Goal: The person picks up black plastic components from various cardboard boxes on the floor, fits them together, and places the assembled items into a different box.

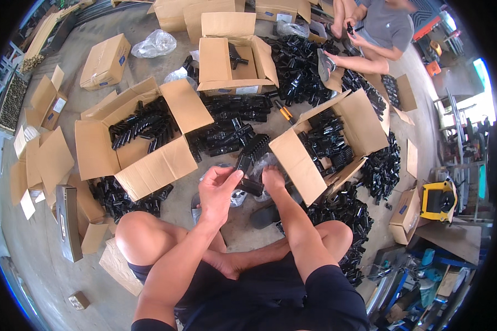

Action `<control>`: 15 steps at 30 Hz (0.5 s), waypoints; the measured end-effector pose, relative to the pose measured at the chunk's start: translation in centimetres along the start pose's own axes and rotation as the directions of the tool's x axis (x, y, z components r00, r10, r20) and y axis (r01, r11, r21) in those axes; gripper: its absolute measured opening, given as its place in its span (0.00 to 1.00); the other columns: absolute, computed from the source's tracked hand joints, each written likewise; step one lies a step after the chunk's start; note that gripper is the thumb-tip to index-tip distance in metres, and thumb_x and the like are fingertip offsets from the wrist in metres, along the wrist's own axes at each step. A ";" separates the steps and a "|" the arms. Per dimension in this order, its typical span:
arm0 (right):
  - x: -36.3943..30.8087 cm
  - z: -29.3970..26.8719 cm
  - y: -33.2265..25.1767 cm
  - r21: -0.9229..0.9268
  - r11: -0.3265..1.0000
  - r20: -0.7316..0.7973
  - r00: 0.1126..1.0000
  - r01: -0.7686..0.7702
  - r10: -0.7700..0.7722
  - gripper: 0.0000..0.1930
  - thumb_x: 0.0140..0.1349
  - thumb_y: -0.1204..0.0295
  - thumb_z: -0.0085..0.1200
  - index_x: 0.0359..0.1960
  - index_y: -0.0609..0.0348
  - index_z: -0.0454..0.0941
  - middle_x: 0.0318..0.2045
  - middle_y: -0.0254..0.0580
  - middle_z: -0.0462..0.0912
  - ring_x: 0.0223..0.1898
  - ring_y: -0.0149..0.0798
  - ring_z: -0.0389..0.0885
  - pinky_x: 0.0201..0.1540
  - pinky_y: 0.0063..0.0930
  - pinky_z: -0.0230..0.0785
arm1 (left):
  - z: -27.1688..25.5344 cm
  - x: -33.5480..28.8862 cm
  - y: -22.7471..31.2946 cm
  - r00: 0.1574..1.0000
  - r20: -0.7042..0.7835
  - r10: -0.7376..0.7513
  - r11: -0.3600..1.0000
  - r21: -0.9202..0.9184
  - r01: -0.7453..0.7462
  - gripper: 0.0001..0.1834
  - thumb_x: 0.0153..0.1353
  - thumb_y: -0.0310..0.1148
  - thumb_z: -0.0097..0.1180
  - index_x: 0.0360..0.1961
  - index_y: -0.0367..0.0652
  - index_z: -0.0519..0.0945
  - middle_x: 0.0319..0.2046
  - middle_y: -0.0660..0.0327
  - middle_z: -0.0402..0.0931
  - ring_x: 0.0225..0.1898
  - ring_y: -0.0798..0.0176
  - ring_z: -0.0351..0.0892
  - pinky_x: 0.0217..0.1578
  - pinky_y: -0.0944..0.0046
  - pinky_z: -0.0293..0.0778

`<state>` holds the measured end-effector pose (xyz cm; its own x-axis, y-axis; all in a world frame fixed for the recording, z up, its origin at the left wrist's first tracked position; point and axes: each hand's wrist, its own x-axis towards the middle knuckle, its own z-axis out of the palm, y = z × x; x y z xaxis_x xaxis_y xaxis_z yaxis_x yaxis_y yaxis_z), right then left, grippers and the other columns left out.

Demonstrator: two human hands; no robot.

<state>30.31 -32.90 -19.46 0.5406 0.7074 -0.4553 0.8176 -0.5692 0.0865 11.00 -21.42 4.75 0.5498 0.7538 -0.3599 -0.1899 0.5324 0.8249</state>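
Note:
My left hand [216,190] is raised in front of my crossed legs, thumb and fingers pinching a black plastic part [250,186], which looks like a short bracket with a block-shaped body. To its right my right hand [273,179] reaches down with curled fingers beside a clear plastic bag [266,161]. What those fingers hold, if anything, is hidden. Just beyond both hands lies a row of similar black parts [257,146]. An open carton [132,160] with black parts stands to the left, and another open carton [292,160] with such parts to the right.
Loose black parts [342,220] are heaped beside my right knee. A larger heap [298,69] lies at the far side, next to a seated co-worker [384,33] handling a black part. An orange-handled tool [284,112] rests between the cartons. A closed carton [105,62] stands far left.

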 end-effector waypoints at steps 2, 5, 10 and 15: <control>-0.5 0.3 0.5 0.106 0.994 -0.125 0.992 -0.001 0.014 0.13 0.66 0.72 0.46 0.44 0.62 0.81 0.48 0.53 0.82 0.54 0.52 0.81 0.52 0.42 0.78 | 0.4 0.3 0.2 1.000 -0.002 -0.011 1.000 -0.012 0.011 0.06 0.64 0.24 0.64 0.39 0.40 0.79 0.36 0.58 0.85 0.36 0.65 0.86 0.38 0.64 0.83; -1.5 -3.2 -0.5 0.275 0.961 -0.148 0.989 0.035 0.006 0.11 0.63 0.74 0.48 0.39 0.62 0.82 0.42 0.57 0.83 0.46 0.54 0.85 0.50 0.44 0.79 | 0.2 0.3 0.5 1.000 0.015 -0.014 0.993 -0.118 0.015 0.06 0.64 0.24 0.63 0.39 0.40 0.78 0.37 0.56 0.84 0.37 0.60 0.87 0.39 0.59 0.85; -3.7 -12.4 0.8 0.635 0.656 -0.601 0.794 0.407 0.089 0.06 0.61 0.75 0.55 0.35 0.63 0.83 0.32 0.58 0.84 0.35 0.54 0.84 0.41 0.43 0.77 | 1.1 0.5 0.7 0.992 0.128 0.021 0.981 -0.191 0.004 0.03 0.67 0.24 0.60 0.39 0.40 0.78 0.38 0.54 0.84 0.39 0.56 0.86 0.42 0.55 0.84; -11.5 -22.8 0.7 0.938 0.064 -0.348 0.923 0.342 0.167 0.10 0.63 0.75 0.62 0.44 0.65 0.84 0.32 0.40 0.86 0.27 0.30 0.80 0.32 0.26 0.73 | 0.8 -0.7 0.9 0.988 0.143 0.062 0.985 -0.171 -0.037 0.03 0.67 0.25 0.61 0.39 0.42 0.78 0.38 0.56 0.84 0.40 0.58 0.86 0.42 0.57 0.83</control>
<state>29.17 -31.92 6.04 0.7040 0.7034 -0.0974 0.0514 -0.1873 -0.9810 11.04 -21.77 6.10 0.6474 0.7227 -0.2420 -0.3465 0.5619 0.7511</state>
